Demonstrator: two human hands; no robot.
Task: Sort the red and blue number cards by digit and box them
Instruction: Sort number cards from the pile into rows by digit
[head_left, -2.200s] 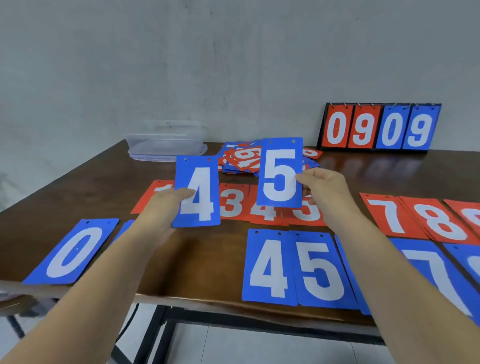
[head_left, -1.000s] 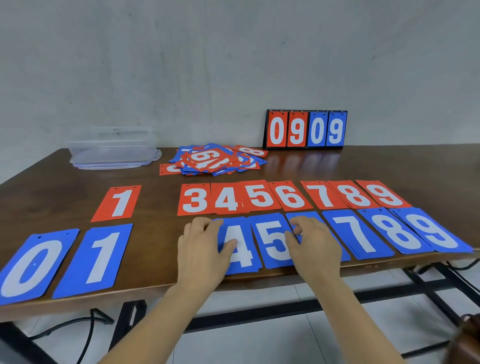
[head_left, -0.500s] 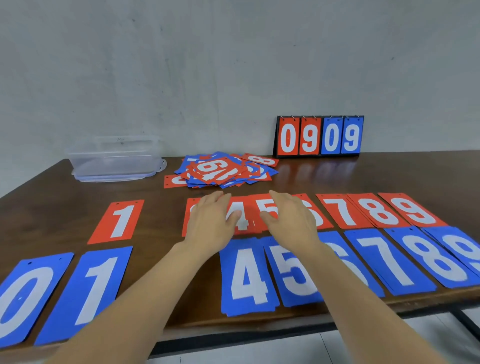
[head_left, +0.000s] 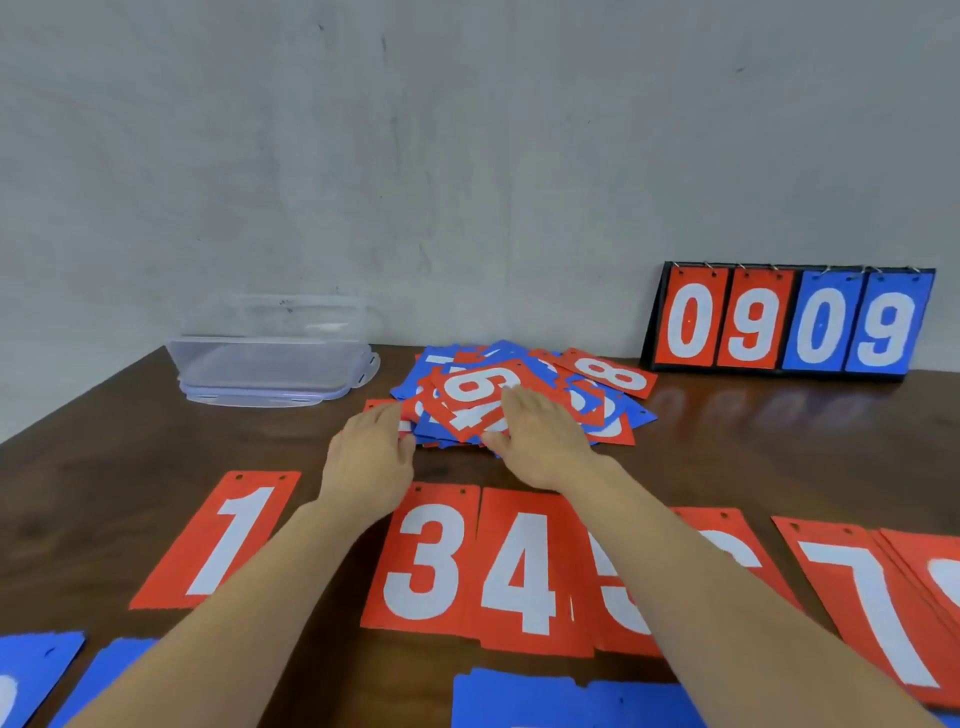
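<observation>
At the near edge of the dark wooden table (head_left: 104, 441), blue cards (head_left: 545, 699) are lying flat, their digits cut off by the frame. Just beyond them a row of red cards is running left to right. A red 1 (head_left: 223, 540) is sitting apart on the left. A red 3 (head_left: 426, 561) and a red 4 (head_left: 519, 571) are lying edge to edge, a red 5 (head_left: 618, 603) is half hidden, and a red 7 (head_left: 872, 597) is lying further right.

Both bare arms are stretching forward over this row. The left forearm (head_left: 249, 597) is passing between the 1 and the 3, and the right forearm (head_left: 701, 587) is crossing the 5.

The left hand (head_left: 371, 457) is reaching palm down, fingers nearly straight and loosely together, fingertips and thumb touching the left edge of the pile of mixed cards (head_left: 467, 389). The right hand (head_left: 540, 441) is lying flat on the pile's near side, fingers straight and close together over the top red cards, thumb pointing left.

The pile, red and blue cards jumbled at angles, is sitting mid-table beyond the row. To its left a clear plastic box (head_left: 270, 364) is standing by the wall (head_left: 467, 156), apart from both hands. At the far right a scoreboard stand (head_left: 789, 322) is standing against the wall, showing 0 9 in red and 0 9 in blue.
</observation>
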